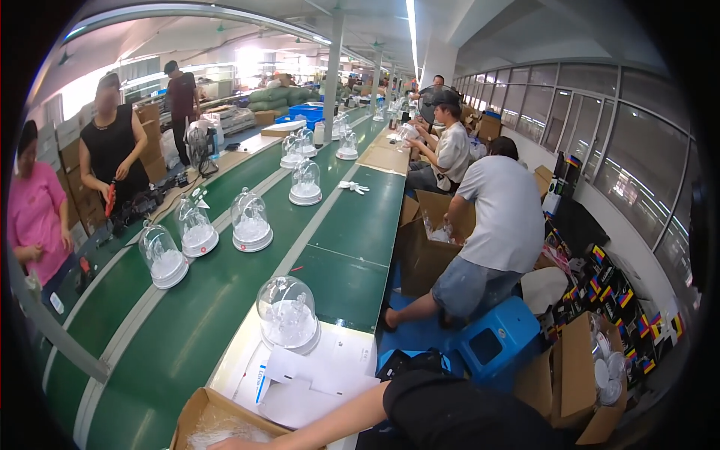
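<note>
My right forearm crosses the lower edge from the right. My right hand reaches into an open cardboard box holding clear, shredded-looking material. Most of the hand is cut off by the picture's edge, so its fingers are hidden. Beyond the box, folded white card pieces lie on a printed white sheet. A clear dome on a round white base stands upright behind the card pieces, with clear decorations inside. My left hand is out of view.
Several similar domes stand along the green conveyor. A white glove lies farther up. To the right are a blue stool, an open carton and a bending co-worker. Other people stand across the conveyor.
</note>
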Demonstrator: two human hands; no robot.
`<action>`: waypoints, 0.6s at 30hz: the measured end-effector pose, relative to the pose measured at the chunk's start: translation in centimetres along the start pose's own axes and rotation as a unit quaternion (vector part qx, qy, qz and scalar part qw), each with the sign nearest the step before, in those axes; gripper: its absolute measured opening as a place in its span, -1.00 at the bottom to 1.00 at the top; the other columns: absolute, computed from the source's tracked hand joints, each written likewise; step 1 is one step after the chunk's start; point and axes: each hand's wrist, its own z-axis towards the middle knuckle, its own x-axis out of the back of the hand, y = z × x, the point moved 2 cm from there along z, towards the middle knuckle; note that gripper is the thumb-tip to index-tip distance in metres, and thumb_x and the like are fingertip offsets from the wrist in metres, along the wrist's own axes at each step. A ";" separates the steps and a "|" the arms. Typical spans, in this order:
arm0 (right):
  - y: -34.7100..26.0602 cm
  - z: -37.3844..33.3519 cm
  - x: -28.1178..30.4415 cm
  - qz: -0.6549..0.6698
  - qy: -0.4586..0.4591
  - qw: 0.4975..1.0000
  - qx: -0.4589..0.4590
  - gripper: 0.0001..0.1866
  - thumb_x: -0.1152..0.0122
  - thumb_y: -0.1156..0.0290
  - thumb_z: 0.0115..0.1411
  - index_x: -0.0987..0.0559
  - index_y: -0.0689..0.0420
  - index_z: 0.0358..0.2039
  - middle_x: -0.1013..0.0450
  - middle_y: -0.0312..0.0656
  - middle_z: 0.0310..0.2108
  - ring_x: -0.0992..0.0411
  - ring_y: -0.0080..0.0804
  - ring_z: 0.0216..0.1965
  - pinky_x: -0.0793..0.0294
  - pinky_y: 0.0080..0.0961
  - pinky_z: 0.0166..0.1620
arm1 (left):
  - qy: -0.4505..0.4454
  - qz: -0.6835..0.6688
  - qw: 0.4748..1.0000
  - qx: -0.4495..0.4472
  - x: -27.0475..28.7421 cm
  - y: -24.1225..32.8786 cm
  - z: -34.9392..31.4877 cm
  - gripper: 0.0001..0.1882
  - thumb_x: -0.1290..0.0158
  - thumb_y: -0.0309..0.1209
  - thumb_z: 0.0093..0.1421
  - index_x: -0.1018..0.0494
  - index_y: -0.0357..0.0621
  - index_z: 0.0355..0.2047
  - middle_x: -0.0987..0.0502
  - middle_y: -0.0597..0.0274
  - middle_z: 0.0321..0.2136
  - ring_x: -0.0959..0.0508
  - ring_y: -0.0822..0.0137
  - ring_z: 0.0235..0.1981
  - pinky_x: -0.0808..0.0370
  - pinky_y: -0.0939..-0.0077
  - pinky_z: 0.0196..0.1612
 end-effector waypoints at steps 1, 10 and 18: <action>0.4 -0.2 0.0 -0.001 0.004 1.000 -0.001 -0.88 -0.21 0.35 0.13 -0.61 0.10 -0.37 -0.52 -0.24 -0.45 -0.46 -0.45 -0.50 -0.43 -0.53 -0.45 | 0.002 0.011 1.000 0.003 0.1 -0.1 0.1 -0.60 -0.10 -0.62 0.18 -0.28 -0.27 0.02 -0.53 0.21 -0.36 -0.52 0.46 -0.33 -0.46 0.64 -0.22; 1.1 -0.1 -0.9 -0.020 -0.032 0.999 0.015 -0.90 -0.20 0.37 0.14 -0.60 0.10 -0.40 -0.49 -0.23 -0.47 -0.45 -0.42 -0.51 -0.42 -0.51 -0.45 | -0.006 0.014 1.000 -0.001 0.9 -0.3 -2.0 -0.64 -0.14 -0.63 0.14 -0.35 -0.25 -0.05 -0.53 0.25 -0.40 -0.51 0.48 -0.37 -0.46 0.65 -0.26; 0.2 -0.4 -0.2 -0.057 -0.040 0.994 0.081 -0.91 -0.17 0.40 0.19 -0.58 0.12 -0.36 -0.48 -0.21 -0.41 -0.46 -0.38 -0.43 -0.41 -0.49 -0.41 | 0.080 -0.013 0.938 0.338 0.7 0.0 -2.7 -0.74 -0.19 -0.58 0.12 -0.42 -0.23 -0.18 -0.54 0.25 -0.40 -0.51 0.50 -0.37 -0.46 0.66 -0.28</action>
